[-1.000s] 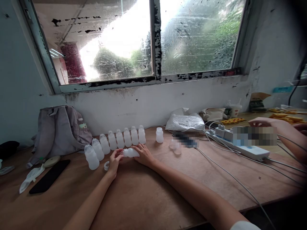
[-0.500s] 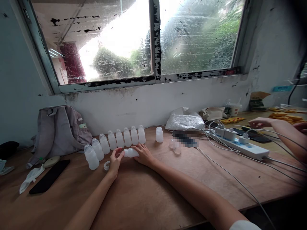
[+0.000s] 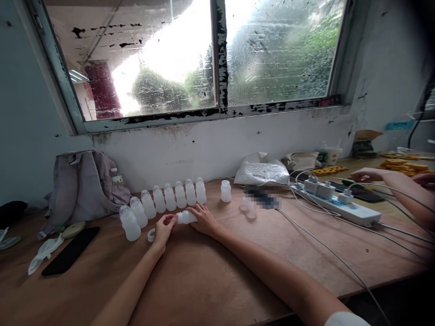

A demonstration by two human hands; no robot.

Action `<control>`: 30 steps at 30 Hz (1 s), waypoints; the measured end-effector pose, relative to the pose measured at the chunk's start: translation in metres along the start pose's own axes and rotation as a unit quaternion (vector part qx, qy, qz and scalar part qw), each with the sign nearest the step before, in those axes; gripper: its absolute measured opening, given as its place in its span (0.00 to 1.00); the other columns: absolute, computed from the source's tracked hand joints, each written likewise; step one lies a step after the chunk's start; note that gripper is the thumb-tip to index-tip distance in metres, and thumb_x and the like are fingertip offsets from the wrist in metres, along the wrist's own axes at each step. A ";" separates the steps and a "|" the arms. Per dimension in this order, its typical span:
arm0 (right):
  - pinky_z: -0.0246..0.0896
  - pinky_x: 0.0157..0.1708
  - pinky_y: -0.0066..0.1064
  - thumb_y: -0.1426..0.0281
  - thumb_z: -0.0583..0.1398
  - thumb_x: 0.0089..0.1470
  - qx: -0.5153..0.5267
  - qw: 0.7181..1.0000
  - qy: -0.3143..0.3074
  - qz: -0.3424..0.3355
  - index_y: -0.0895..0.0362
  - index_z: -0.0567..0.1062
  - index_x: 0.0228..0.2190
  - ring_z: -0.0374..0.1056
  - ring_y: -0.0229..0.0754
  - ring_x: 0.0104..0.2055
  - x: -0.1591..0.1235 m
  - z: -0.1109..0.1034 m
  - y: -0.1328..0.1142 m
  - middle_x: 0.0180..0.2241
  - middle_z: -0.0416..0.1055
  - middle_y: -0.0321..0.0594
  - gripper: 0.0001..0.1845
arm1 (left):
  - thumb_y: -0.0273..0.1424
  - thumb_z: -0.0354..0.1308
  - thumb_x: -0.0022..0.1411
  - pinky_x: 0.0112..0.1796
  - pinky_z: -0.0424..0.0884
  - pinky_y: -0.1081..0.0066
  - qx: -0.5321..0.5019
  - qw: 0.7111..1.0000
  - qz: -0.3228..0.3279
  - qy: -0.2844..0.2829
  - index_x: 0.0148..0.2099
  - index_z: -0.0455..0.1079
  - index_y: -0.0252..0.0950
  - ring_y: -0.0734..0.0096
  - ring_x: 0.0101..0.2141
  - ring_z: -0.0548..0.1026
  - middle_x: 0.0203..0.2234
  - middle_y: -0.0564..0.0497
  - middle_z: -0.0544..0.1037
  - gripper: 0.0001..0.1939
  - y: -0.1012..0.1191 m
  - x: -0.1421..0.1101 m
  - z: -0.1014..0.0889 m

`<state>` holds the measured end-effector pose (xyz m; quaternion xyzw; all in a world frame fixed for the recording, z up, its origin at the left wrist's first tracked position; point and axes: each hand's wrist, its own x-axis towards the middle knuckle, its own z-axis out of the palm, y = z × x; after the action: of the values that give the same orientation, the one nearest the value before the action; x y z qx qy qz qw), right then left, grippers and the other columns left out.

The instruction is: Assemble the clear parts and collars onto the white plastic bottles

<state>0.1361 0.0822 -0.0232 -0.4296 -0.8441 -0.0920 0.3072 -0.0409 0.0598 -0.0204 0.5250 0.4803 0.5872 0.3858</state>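
Note:
A translucent white baby bottle (image 3: 185,217) lies on its side between my hands, just above or on the wooden table. My right hand (image 3: 205,221) is wrapped over the base end. At the neck end, the fingers of my left hand (image 3: 164,230) are pinched together; any small part between them is too hidden to name. A white ring (image 3: 151,234) rests on the table beside my left wrist. Behind my hands, several capped bottles (image 3: 170,197) stand upright in a curved row. One bottle without a dome cap (image 3: 225,191) stands apart to the right.
Clear dome caps (image 3: 250,210) lie near a blurred dark object. A white power strip (image 3: 340,206) trails cables over the table's right side, near another person's arm (image 3: 397,183). On the left are a grey backpack (image 3: 81,181) and a black phone-like slab (image 3: 70,251).
My left fingers have drawn closer together at the bottle's neck and shifted very slightly right. My right hand and the standing bottles look the same.

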 end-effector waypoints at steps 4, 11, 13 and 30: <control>0.48 0.43 0.34 0.73 0.58 0.41 0.000 1.000 -0.004 0.004 0.55 0.61 0.47 0.53 0.45 0.44 0.000 0.000 0.000 0.41 0.60 0.43 0.28 | 0.39 0.63 0.40 0.34 0.67 0.73 -0.014 1.000 0.021 -0.004 0.34 0.68 0.33 0.69 0.32 0.71 0.30 0.49 0.73 0.19 -0.001 0.002 0.000; 0.48 0.43 0.34 0.73 0.57 0.41 -0.017 1.000 -0.006 0.006 0.57 0.61 0.47 0.54 0.46 0.44 0.000 -0.004 -0.002 0.41 0.62 0.44 0.27 | 0.41 0.60 0.44 0.33 0.68 0.70 -0.015 0.999 0.013 -0.035 0.41 0.66 0.31 0.66 0.33 0.72 0.32 0.45 0.73 0.24 0.002 -0.001 0.005; 0.48 0.43 0.35 0.73 0.57 0.41 -0.021 1.000 -0.013 -0.015 0.57 0.61 0.47 0.54 0.46 0.44 0.000 -0.006 -0.003 0.41 0.62 0.44 0.28 | 0.41 0.60 0.44 0.32 0.68 0.69 -0.002 0.999 0.007 -0.054 0.40 0.68 0.30 0.66 0.32 0.72 0.30 0.45 0.74 0.23 0.003 -0.004 0.005; 0.56 0.28 0.27 0.67 0.61 0.35 0.158 0.982 -0.104 -0.004 0.59 0.69 0.38 0.66 0.43 0.31 -0.026 -0.062 -0.010 0.31 0.70 0.39 0.23 | 0.33 0.58 0.48 0.37 0.65 0.69 0.131 0.952 0.186 -0.206 0.42 0.69 0.37 0.64 0.36 0.70 0.37 0.47 0.73 0.16 0.053 -0.034 0.009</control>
<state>0.1667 0.0330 0.0115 -0.3795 -0.8771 0.0868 0.2812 -0.0244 0.0153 0.0228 0.7603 0.3573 0.4598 0.2880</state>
